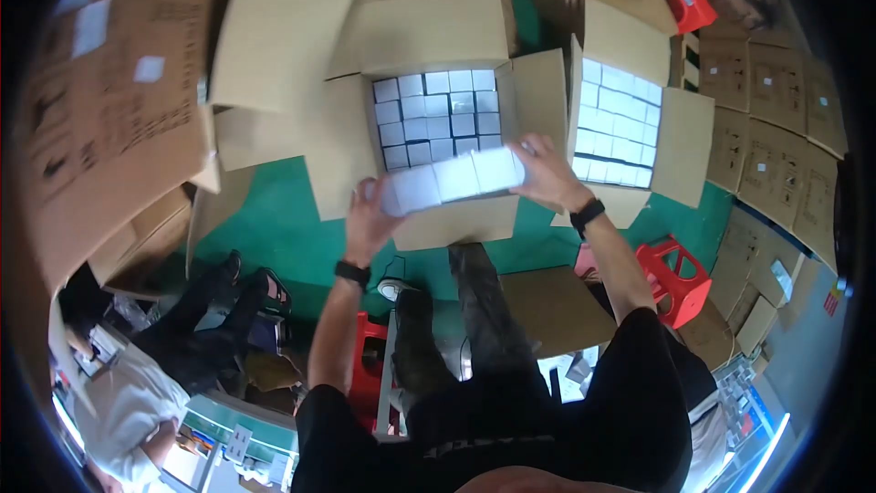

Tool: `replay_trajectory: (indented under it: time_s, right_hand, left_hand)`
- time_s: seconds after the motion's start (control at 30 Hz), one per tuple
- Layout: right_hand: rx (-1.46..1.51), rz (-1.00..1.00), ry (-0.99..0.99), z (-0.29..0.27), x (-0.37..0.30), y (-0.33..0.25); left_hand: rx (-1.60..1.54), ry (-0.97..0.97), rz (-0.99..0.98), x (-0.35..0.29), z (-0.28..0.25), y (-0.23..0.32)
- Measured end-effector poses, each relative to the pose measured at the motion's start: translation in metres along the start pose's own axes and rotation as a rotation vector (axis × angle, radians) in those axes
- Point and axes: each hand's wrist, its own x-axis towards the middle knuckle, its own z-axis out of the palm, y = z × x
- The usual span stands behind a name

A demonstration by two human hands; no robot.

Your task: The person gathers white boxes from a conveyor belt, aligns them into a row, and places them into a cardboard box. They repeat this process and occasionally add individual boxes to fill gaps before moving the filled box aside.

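Observation:
Between my two hands is a row of several small white boxes (459,177), squeezed together end to end and held slightly tilted. My left hand (369,223) presses the row's left end, fingers curled round it. At the right end my right hand (545,173) grips the last box. The row hangs over the near edge of an open cardboard carton (534,96) and hides part of it. Inside that carton stand rows of small white boxes (438,108) with dark gaps between some of them.
To the right, a second open carton (687,141) holds more white boxes. Stacked sealed cartons (776,82) line the right side, and a large carton (128,119) stands at left. Red stools (673,281) sit on the green floor (310,251). Other people are at upper right and lower left.

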Motion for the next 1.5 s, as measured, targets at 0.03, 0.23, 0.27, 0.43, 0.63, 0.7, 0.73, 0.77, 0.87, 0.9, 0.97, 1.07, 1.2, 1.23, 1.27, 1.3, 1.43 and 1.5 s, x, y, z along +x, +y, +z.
replay_trajectory:
  time_s: [0.03,0.23,0.27,0.43,0.63,0.7,0.73,0.77,0.87,0.9,0.97,1.07,1.2,1.23,1.27,1.3,1.43,1.5]
  right_hand:
    - [0.04,-0.012,0.008,0.006,0.024,0.019]
    - [-0.037,0.052,0.103,0.041,0.158,0.115]
    - [-0.023,0.062,0.092,0.046,0.174,0.13]
    - [-0.255,0.048,0.312,0.085,0.227,0.175]
    - [-0.714,0.045,0.637,0.129,0.24,0.175]
    - [-0.516,0.15,0.429,0.129,0.24,0.174]
    - [-0.423,0.2,0.336,0.123,0.239,0.174]
    - [-0.422,0.193,0.343,0.128,0.235,0.175]
    - [-0.365,0.219,0.51,0.146,0.202,0.154]
    - [-0.301,0.228,0.522,0.153,0.181,0.13]
    - [-0.134,0.222,0.497,0.178,0.114,0.097]
    - [0.089,0.269,0.136,0.255,-0.008,0.072]
    - [0.305,0.462,-0.033,0.318,-0.168,0.089]
    - [0.303,0.436,-0.271,0.327,-0.198,0.123]
    - [0.744,0.687,-0.339,0.314,-0.207,0.126]
    - [1.137,1.0,-0.297,0.294,-0.218,0.129]
    - [1.136,0.831,-0.264,0.197,-0.187,0.167]
    - [1.034,0.779,-0.231,0.164,-0.174,0.161]
  left_hand:
    - [0.029,-0.027,0.021,0.028,0.01,-0.013]
    - [0.097,0.015,0.03,0.178,0.067,-0.054]
    - [0.1,-0.004,0.027,0.196,0.082,-0.059]
    - [0.184,0.193,0.127,0.269,0.143,-0.088]
    - [0.648,0.307,0.243,0.272,0.182,-0.111]
    - [0.682,0.247,0.196,0.265,0.182,-0.104]
    - [0.7,0.229,0.177,0.265,0.177,-0.095]
    - [0.705,0.237,0.173,0.259,0.173,-0.09]
    - [0.694,0.143,0.086,0.22,0.161,-0.072]
    - [0.697,0.078,0.02,0.196,0.157,-0.07]
    - [0.587,0.06,-0.062,0.12,0.15,-0.06]
    - [0.373,0.016,-0.278,-0.051,0.146,-0.048]
    - [-0.067,-0.635,-0.737,-0.339,0.126,-0.018]
    - [-0.104,-0.748,-0.735,-0.416,0.139,-0.016]
    - [-0.172,-0.759,-0.845,-0.478,0.141,-0.001]
    - [-0.249,-0.657,-1.033,-0.522,0.131,0.014]
    - [-0.469,0.079,-1.669,-0.678,0.143,0.082]
    - [-0.341,0.54,-1.809,-0.718,0.162,0.117]
